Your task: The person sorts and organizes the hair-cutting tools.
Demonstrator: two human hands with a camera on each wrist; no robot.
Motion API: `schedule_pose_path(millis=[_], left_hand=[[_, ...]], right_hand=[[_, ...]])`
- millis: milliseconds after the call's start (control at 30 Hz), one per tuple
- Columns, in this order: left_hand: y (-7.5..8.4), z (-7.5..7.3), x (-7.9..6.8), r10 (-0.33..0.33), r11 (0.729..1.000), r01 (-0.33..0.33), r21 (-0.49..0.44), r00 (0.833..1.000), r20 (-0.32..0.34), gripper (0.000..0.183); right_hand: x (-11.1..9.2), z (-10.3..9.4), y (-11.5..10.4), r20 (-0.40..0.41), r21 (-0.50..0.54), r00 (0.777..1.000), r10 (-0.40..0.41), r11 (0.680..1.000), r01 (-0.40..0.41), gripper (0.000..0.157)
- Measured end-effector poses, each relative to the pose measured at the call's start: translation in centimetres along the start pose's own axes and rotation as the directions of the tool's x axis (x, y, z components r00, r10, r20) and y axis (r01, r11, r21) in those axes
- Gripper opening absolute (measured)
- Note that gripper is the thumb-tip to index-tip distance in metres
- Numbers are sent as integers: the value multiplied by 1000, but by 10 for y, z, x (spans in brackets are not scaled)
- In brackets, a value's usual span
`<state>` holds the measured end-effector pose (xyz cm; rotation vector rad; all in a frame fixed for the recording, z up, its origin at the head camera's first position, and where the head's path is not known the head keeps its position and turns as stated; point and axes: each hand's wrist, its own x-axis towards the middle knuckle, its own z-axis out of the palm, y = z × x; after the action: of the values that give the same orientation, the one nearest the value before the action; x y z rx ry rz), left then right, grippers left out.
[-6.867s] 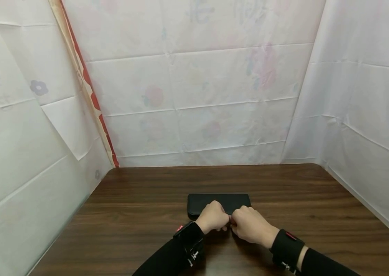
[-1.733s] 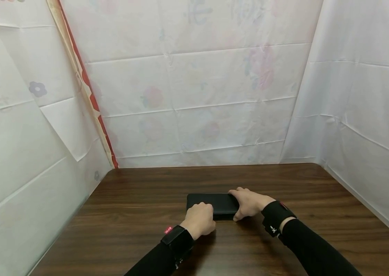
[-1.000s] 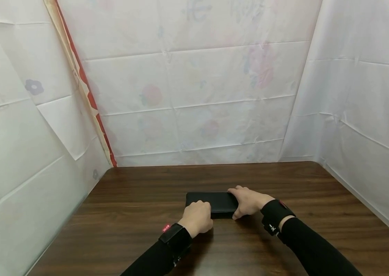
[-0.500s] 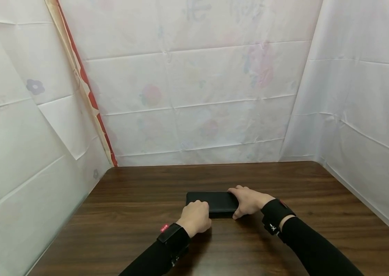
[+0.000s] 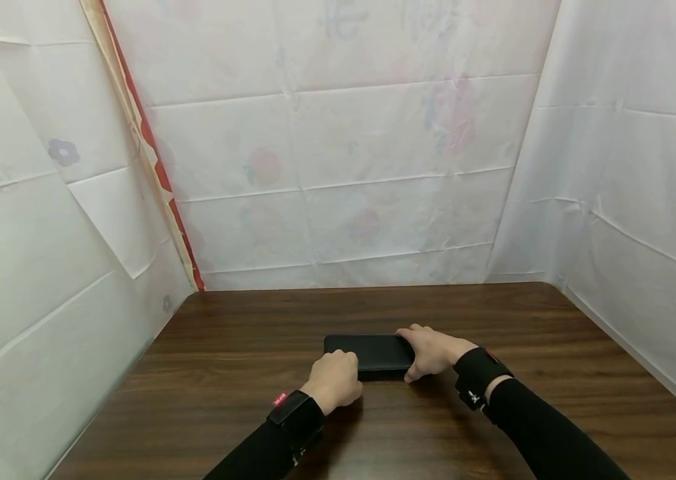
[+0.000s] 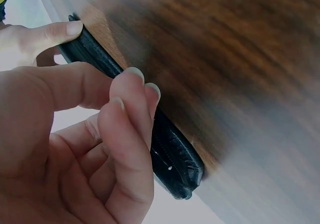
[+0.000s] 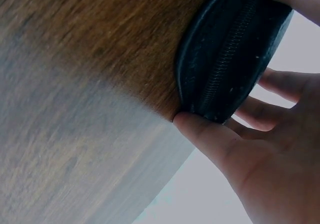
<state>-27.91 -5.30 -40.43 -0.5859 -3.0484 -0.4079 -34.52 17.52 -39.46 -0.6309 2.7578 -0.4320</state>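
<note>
A black zip wallet lies flat on the table, its long front side facing me. Zipper teeth run along its edge in the right wrist view, meshed at that end. My right hand grips the wallet's right end, thumb at the front and fingers over the far side. At the front edge, left of middle, my left hand has thumb and fingertips pinched together against the zipper side. The pull they appear to pinch is hidden by the fingers. The wallet's left end shows beyond them in the left wrist view.
The brown wooden table extends around the wallet on all sides. White printed sheets hang behind it and on both sides. Black straps with small devices sit on both wrists.
Earlier both hands met at the wallet's front edge; then the right hand took its right end. Over the last second the left hand has slid slightly left along the front edge. The wallet stays put.
</note>
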Motion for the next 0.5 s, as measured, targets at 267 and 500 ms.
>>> schedule_pose_path(millis=[267,500], left_hand=[[-1,-1,0,-11,1000,11,10,1000,-4,20],[-6,-3,-2,-30,999,30,-27,1000,3,20]], right_hand=[[1,2,0,-10,-18,1000,-2,1000,2,92],[0,1,2,-7,-11,1000,-3,1000,3,92]])
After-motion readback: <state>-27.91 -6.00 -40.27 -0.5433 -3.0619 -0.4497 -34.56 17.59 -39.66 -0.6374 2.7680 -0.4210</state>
